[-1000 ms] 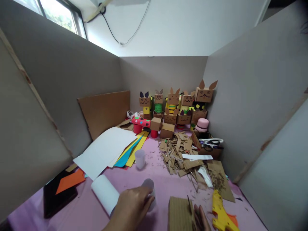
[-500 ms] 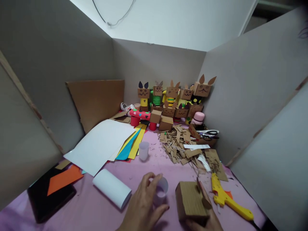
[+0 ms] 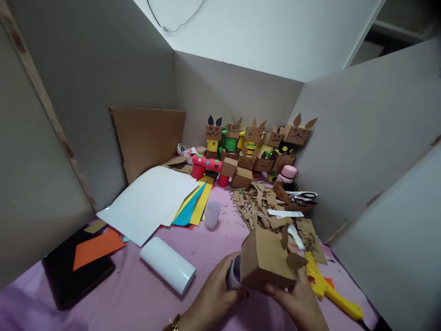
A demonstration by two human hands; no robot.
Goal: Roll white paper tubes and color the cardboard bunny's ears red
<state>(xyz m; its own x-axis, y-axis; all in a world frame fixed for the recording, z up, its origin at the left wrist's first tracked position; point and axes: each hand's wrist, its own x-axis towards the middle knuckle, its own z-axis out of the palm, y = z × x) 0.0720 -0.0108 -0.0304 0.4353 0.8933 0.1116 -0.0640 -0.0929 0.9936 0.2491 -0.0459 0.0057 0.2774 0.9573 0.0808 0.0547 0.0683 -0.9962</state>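
Observation:
My left hand (image 3: 220,287) is wrapped round a translucent plastic cup (image 3: 234,276), tilted with one end against the left side of a cardboard box head (image 3: 267,259). The cup is partly hidden by my fingers and the box. In my right hand (image 3: 299,299) is that box head, gripped from its right side and below. Two pointed cardboard ears (image 3: 295,259) stick out on its right side. Beyond my hands another translucent cup (image 3: 212,214) stands on the pink cloth. To the left lies a white paper roll (image 3: 167,265).
Cardboard scraps (image 3: 257,202) are heaped beyond the box. A yellow glue gun (image 3: 327,287) lies at right, near a box with scissors (image 3: 303,198). Several cardboard animal figures (image 3: 254,133) stand at the back. White sheets (image 3: 148,197) and a black tablet-like slab (image 3: 79,276) lie left.
My left hand has closed round the cup and brought it against the box. My right hand has raised the box head and turned it. The view has shifted slightly.

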